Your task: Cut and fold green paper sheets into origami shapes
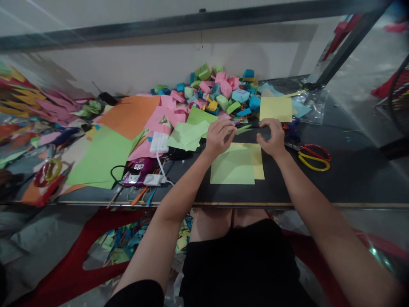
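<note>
My left hand (220, 137) has its fingers closed on a small piece of green paper (243, 129), which sticks out to the right from the fingertips. Across from it, my right hand (273, 137) is curled with thumb and fingers apart, and nothing shows between them. Below both hands lies a square sheet of light green paper (232, 168), partly over a yellow sheet (259, 164). Another yellow square (276, 109) lies just behind my right hand. Scissors (315, 157) with one red and one yellow handle rest to the right of my right wrist.
Folded coloured paper pieces (223, 91) are heaped at the back. To the left are large orange (131, 115) and green sheets (99, 157), a power strip (140, 170) with cables, and another pair of scissors (49, 170). A metal bar (179, 25) crosses above the table.
</note>
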### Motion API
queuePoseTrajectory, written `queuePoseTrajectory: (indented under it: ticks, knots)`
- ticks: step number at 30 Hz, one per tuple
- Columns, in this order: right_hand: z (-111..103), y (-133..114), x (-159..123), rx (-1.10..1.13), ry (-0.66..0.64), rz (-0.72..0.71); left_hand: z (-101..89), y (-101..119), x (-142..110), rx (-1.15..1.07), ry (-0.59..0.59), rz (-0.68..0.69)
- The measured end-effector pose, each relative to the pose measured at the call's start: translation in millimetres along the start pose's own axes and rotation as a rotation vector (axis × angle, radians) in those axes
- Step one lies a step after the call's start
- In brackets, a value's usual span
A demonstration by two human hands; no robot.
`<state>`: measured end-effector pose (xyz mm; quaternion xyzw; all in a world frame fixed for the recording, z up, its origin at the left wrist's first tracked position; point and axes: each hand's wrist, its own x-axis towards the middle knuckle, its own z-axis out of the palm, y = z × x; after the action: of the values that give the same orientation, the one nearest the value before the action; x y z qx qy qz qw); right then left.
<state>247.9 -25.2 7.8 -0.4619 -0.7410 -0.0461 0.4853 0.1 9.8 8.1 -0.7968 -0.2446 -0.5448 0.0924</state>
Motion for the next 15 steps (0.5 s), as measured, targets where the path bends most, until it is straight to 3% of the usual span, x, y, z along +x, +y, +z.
queuePoseTrajectory:
  ticks: [3, 7, 10, 13, 15]
  knots:
    - [5, -11, -2, 0.066, -0.091, -0.071, 5.9, 2, -8, -0.036, -0.196, -0.004]
    - [15, -16, -4, 0.100, -0.300, -0.071, 13.8, 6, -15, -0.043, -0.232, -0.017]
    - [18, -16, -5, 0.153, -0.391, 0.149, 14.6, 2, -15, 0.007, -0.185, -0.052]
    - [16, -19, -4, 0.229, -0.336, 0.389, 12.1, -4, -14, 0.054, -0.192, -0.029]
    - [14, -22, -3, 0.281, -0.327, 0.475, 10.5, -4, -13, 0.080, -0.247, -0.010]
